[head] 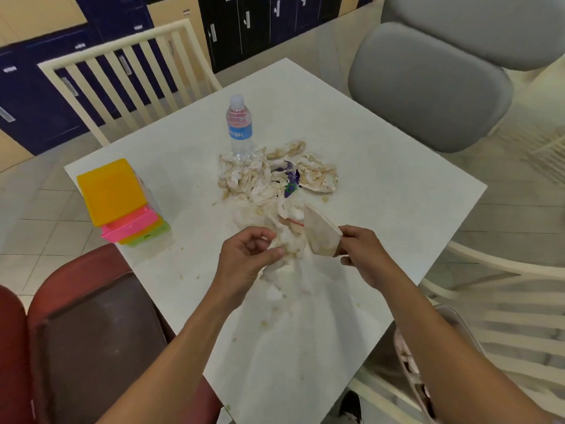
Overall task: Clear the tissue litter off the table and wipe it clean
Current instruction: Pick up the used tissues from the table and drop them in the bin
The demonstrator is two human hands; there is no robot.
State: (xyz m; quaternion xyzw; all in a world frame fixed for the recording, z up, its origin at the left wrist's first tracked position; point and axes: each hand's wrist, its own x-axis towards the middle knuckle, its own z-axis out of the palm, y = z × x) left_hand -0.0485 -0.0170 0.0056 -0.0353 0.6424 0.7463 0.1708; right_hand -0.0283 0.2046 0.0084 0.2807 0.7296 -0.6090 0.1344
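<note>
Head view. Your left hand (249, 255) is over the near middle of the white table (382, 185), fingers and thumb curled around a wad of crumpled tissue (289, 243) that trails down onto the tabletop beneath it. Your right hand (363, 255) is just to the right of the left, with a narrow gap between them; its thumb and fingers pinch the near edge of a folded, stained paper piece (321, 235), which stands tilted up and away from that hand.

Beyond both hands, the main tissue litter (253, 179) lies spread across the table centre, with a purple wrapper (292, 179) lodged in it. A water bottle (240, 130) stands upright at the far edge of that litter, touching it. Small crumbs dot the surface nearer than your hands.

Well to the left of your left hand, a stack of coloured boxes (119, 200) sits close to the table's left edge. The surface to the right of your right hand runs bare to the right corner.

Off the table edges: a slatted chair (122, 75) beyond the far-left side, a grey chair (428, 87) beyond the far-right side, and a red chair (76, 316) just below your left forearm.
</note>
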